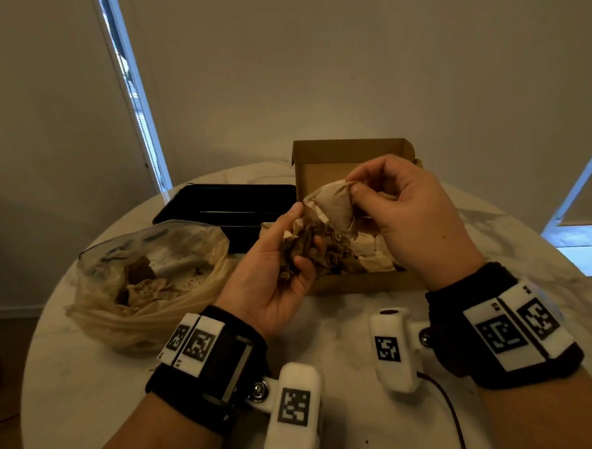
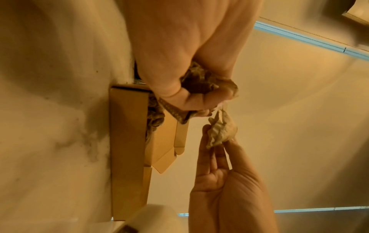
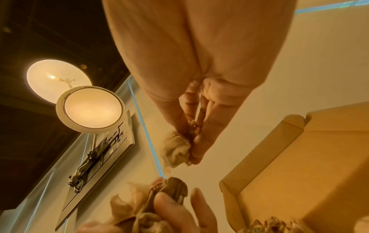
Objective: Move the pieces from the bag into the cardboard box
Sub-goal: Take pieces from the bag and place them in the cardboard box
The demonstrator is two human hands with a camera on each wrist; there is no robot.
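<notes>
while the left hand cups a clump of dark crumpled brown pieces with its fingers curled around them, the right hand pinches a pale crumpled paper-like piece between thumb and fingertips, both held over the open brown cardboard box, which already holds pieces; the clear plastic bag with more pieces lies to the left on the round white marble table, beside a black plastic tray

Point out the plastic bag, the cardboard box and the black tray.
plastic bag (image 1: 200, 263): head view, its clear right side wall.
cardboard box (image 1: 352, 151): head view, its raised lid flap.
black tray (image 1: 224, 197): head view, its dark inside floor.
</notes>
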